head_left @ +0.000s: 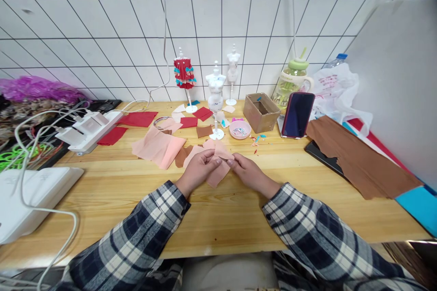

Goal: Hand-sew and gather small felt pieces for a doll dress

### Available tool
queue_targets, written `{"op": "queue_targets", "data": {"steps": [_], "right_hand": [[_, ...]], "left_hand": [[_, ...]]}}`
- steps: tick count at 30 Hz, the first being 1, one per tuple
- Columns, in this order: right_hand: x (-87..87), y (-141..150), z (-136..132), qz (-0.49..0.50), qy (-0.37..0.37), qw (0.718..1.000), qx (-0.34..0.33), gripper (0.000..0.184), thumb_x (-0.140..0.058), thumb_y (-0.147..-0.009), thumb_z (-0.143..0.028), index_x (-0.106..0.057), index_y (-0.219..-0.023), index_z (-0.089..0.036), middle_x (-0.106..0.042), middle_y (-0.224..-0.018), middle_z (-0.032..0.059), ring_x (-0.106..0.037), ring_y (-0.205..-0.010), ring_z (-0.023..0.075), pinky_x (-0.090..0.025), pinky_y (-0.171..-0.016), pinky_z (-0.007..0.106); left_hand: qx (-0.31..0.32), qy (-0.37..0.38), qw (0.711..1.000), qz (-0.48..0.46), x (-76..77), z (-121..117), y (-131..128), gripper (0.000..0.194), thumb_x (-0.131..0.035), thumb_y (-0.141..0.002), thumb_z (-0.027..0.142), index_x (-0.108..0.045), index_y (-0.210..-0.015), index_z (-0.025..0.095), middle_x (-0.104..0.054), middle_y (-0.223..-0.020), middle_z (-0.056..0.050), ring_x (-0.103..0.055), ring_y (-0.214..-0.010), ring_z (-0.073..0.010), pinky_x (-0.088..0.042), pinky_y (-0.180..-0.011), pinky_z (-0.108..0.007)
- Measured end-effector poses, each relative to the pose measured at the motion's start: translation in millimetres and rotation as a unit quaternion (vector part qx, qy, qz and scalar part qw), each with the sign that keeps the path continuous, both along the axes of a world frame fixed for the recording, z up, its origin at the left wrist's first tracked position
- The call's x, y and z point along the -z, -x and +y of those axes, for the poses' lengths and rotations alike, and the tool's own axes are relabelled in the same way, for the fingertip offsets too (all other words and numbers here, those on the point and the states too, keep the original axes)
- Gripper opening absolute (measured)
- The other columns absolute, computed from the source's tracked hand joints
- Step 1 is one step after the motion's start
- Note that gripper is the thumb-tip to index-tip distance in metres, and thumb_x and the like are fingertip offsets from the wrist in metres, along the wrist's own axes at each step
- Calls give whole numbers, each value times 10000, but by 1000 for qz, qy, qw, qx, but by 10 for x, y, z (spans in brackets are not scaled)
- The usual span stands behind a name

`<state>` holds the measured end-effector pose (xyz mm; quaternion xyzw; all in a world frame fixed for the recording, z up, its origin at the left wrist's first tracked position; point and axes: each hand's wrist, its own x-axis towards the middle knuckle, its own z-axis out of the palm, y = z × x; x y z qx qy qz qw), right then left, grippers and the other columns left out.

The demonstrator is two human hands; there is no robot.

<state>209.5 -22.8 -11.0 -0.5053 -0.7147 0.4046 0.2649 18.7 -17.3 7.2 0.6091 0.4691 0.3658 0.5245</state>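
Between my hands is a small piece of pink crepe paper (218, 175), held just above the wooden table. My left hand (200, 167) pinches its left side between thumb and fingers. On the other side, my right hand (246, 169) grips the edge with thumb and forefinger. Pink and brown scraps lie under and behind my hands, including a larger pink sheet (159, 146) to the left. A white mini dress form (216, 100) stands just beyond. Behind it are a second bare form (232, 72) and one in a red ruffled dress with blue bows (184, 73).
A pink bowl of shiny bits (239, 129), a cardboard box (262, 116) and a propped phone (298, 114) stand right of centre. Brown sheets (368, 159) lie at the right. A power strip (97, 132) and a white router-like box (36, 195) with cables occupy the left.
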Motion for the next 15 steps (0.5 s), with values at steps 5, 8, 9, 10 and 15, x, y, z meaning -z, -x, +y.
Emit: {"op": "queue_targets", "data": {"steps": [5,8,9,10,15], "right_hand": [[-12,-9,5,-6,-1,1000,2,279,-453,-926,-448,-542,-876,-188,-604,-819,11,-519,-749,155,-377,-686,263],[-9,-24,10,3,-5,1000,-4,256,-493,-908,-427,-573,-901,-184,-604,-800,0,-512,-725,144,-364,-655,249],[-7,-27,11,5,-5,1000,-6,249,-502,-903,-421,-581,-903,-184,-604,-795,-3,-511,-718,140,-360,-647,245],[-4,-30,12,6,-5,1000,-7,246,-509,-898,-417,-585,-896,-184,-602,-785,-6,-508,-708,136,-355,-638,242],[9,-27,5,-13,-14,999,-30,260,-521,-889,-432,-594,-836,-188,-572,-721,-20,-480,-658,126,-326,-603,237]], "left_hand": [[-17,-37,998,39,0,11,14,306,-658,-777,417,-722,-958,178,-728,-958,-59,-640,-901,-248,-485,-800,-331],[-22,-69,995,73,-6,26,34,313,-607,-811,447,-719,-869,160,-713,-916,-60,-616,-888,-232,-466,-799,-319],[-20,-75,994,80,-9,31,40,328,-589,-822,456,-720,-850,157,-710,-906,-59,-610,-887,-227,-461,-807,-316],[-18,-74,994,81,-11,34,45,342,-573,-832,462,-722,-843,155,-710,-898,-57,-606,-884,-223,-457,-810,-313],[-35,-36,996,80,-22,31,37,359,-557,-840,472,-707,-761,155,-699,-789,-31,-588,-777,-191,-442,-706,-271]]}}
